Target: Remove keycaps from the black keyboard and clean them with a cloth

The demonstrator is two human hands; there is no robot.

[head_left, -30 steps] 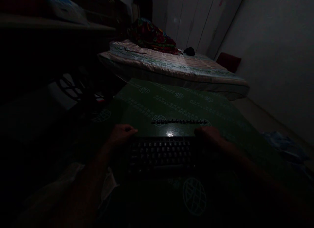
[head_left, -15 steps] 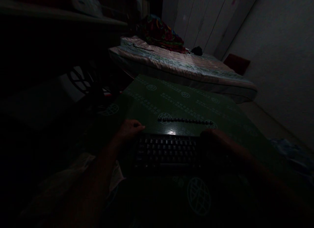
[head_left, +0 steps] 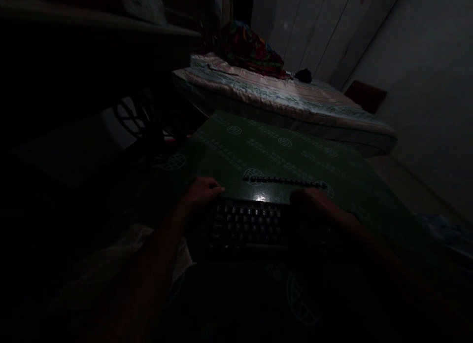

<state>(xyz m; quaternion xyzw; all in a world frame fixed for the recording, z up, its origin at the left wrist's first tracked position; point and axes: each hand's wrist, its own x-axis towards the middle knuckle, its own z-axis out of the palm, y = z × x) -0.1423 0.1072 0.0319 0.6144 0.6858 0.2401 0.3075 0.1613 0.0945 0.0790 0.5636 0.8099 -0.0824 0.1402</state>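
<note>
A black computer keyboard [head_left: 258, 227] lies before me on a green table, its far edge showing a strip without keycaps. Several loose black keycaps [head_left: 284, 181] are lined up in a row just beyond it. At the keyboard's far left corner is my left hand [head_left: 202, 192], its fingers curled against that corner. My right hand [head_left: 312, 201] is closed over the right part of the keyboard, near the far edge, and covers some keys. Whatever it may be holding is hidden in the dark.
The green table top [head_left: 258, 151] carries printed globe marks. A pale crumpled cloth or paper [head_left: 183, 259] lies by my left forearm. Beyond the table stands a bed [head_left: 281, 94] with a patterned red blanket [head_left: 254, 50]. A dark stand with an iron wheel [head_left: 131, 119] is at left.
My right hand has moved left along the keyboard's far edge and now covers more keys. My left hand stays at the corner. The whole view has shifted slightly.
</note>
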